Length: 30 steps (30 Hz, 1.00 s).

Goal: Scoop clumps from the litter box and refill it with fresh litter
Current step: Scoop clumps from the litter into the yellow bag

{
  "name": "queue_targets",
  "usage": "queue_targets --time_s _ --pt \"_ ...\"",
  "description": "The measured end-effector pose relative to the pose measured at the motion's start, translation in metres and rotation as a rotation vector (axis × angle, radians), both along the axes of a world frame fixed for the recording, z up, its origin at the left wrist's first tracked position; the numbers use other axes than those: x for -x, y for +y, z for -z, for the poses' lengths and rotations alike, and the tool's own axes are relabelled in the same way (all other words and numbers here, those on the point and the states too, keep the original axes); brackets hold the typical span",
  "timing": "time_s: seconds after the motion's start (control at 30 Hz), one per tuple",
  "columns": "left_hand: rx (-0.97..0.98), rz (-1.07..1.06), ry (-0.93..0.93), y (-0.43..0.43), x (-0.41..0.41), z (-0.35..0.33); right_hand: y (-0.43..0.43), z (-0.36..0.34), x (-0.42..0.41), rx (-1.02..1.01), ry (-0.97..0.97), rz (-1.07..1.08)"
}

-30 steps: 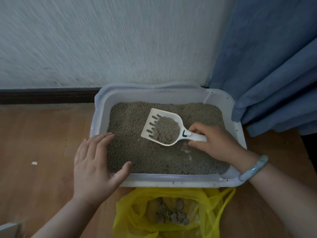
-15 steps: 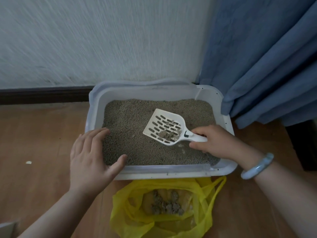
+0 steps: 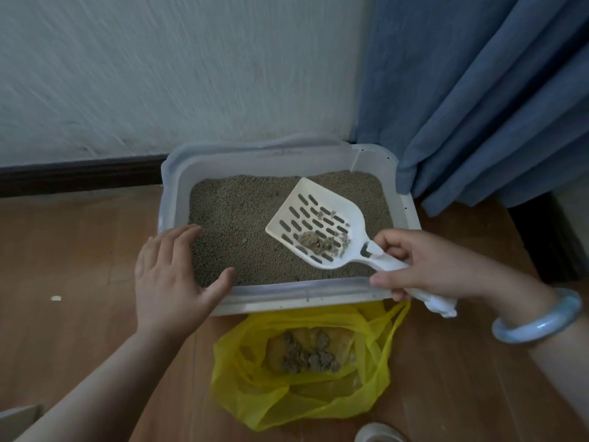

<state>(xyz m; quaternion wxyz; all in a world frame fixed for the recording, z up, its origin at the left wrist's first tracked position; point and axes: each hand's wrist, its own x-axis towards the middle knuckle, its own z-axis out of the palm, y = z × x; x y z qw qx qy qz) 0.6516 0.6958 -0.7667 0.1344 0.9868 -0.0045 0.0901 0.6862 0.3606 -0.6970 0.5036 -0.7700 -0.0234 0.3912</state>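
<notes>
Wooden floor [image 3: 79,250] ran up to a white wall [image 3: 159,74] with a dark strip [image 3: 79,177] along the bottom. A blue curtain [image 3: 478,90] hung on the right. The litter box [image 3: 302,293] sat close against the wall, and its far right corner met the curtain, so that side was tight. Bare floor lay open on the left.

Grey litter [image 3: 242,218] filled the box. The left hand [image 3: 169,282] rested on the near left corner with its fingers spread and its thumb on the near rim. The right hand [image 3: 436,269] had its fingers curled round the handle of the white scoop [image 3: 318,224]. The scoop was tilted over the right part of the litter (its handle crossed the near rim). A few small clumps [image 3: 314,241] lay in it by the handle. I could not tell if its front edge touched the litter.

A yellow bag [image 3: 255,393] lay open on the floor just beside the near side of the box, with grey lumps [image 3: 306,358] inside. Something round and white [image 3: 379,433] was cut off at the bottom edge, and I could not tell what it was.
</notes>
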Motion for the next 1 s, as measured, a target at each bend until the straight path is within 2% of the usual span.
queue_targets --time_s 0.13,0.3,0.6,0.77,0.87,1.0 --pt "0.006 -0.017 0.014 -0.001 0.001 0.000 -0.004 0.000 0.021 -0.059 0.121 -0.073" --pt "0.001 -0.010 0.012 0.001 0.000 0.001 -0.007 0.018 0.042 -0.030 0.197 -0.191" --pt "-0.010 -0.009 0.005 0.003 -0.001 0.002 -0.002 0.045 0.061 0.118 0.196 -0.433" --pt "-0.010 -0.010 -0.005 0.002 -0.001 0.002 0.000 0.074 0.076 0.208 -0.024 -0.496" --pt "-0.002 -0.014 -0.007 0.001 0.000 0.002 0.003 0.081 0.083 0.215 -0.088 -0.464" --pt "-0.003 -0.014 -0.005 0.001 -0.001 0.002 0.003 0.089 0.091 0.258 -0.218 -0.531"
